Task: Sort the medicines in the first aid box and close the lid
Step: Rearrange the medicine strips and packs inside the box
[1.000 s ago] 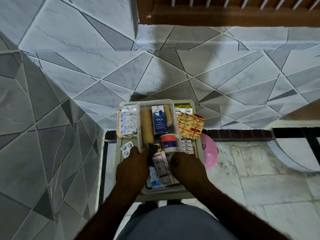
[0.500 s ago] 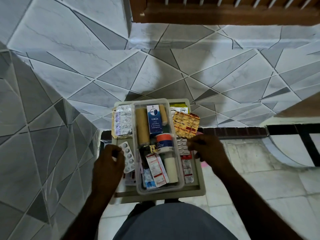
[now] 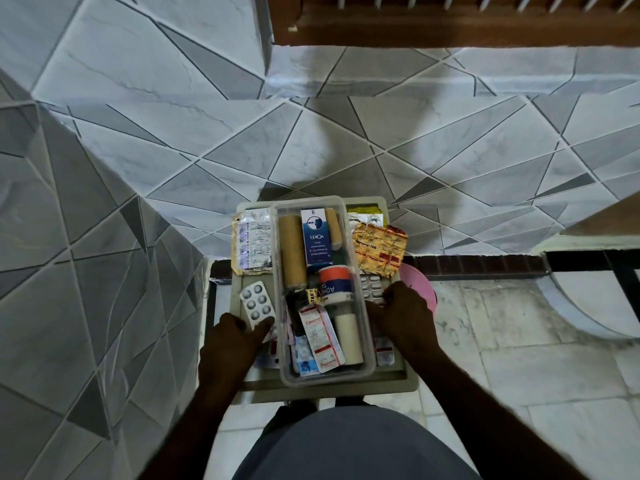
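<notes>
Box [image 3: 323, 374] between hands; left hand [image 3: 230, 344] on blister pack [image 3: 258, 303], right hand [image 3: 405, 317] curled, grip unclear.

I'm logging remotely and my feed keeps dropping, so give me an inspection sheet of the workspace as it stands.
Surface: beige tray, raised above the tiled floor; its support is hidden.
Job's things: clear box, lid off, holding brown rolls, a blue carton, an adhesive tape roll and strips.
Clutter: blister pack and foil strips left of the box; orange strip on its right.
Hands: left hand at the blister pack; right hand on a white tablet strip.
Cables: nothing seen.
Surroundings: grey tiled walls, pink object below.
</notes>
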Tool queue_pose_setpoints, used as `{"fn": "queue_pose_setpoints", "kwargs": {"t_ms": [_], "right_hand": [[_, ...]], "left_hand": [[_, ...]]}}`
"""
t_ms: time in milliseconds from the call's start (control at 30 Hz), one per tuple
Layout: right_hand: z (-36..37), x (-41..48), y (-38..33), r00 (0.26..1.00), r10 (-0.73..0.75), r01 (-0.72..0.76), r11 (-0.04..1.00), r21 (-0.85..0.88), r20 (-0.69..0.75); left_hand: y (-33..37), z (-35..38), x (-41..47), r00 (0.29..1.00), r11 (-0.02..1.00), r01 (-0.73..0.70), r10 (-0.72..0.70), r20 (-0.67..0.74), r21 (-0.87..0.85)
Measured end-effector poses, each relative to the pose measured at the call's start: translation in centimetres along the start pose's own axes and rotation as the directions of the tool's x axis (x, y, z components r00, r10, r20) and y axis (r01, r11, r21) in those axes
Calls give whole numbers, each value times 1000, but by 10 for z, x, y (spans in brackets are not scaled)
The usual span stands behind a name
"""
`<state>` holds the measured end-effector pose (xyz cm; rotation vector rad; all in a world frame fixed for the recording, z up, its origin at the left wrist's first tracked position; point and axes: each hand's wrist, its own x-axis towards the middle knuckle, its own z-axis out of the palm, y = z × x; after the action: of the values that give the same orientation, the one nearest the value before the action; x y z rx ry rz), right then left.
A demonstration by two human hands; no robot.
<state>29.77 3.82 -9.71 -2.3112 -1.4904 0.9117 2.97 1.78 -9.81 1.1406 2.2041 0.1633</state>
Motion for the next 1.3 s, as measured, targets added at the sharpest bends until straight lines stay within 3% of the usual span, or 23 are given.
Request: {"fn": "queue_pose_setpoints", "kwargs": {"t_ms": [833,1300], "right_hand": [[9,8,3,998,5,-4,1000,2,-65],[14,12,3,994,89,-80,986,144,-59]], "left_hand": [[-3,11,4,995,989,-98,96,-17,-111],[-2,11,6,993,991,-117,117,1,-69]]}}
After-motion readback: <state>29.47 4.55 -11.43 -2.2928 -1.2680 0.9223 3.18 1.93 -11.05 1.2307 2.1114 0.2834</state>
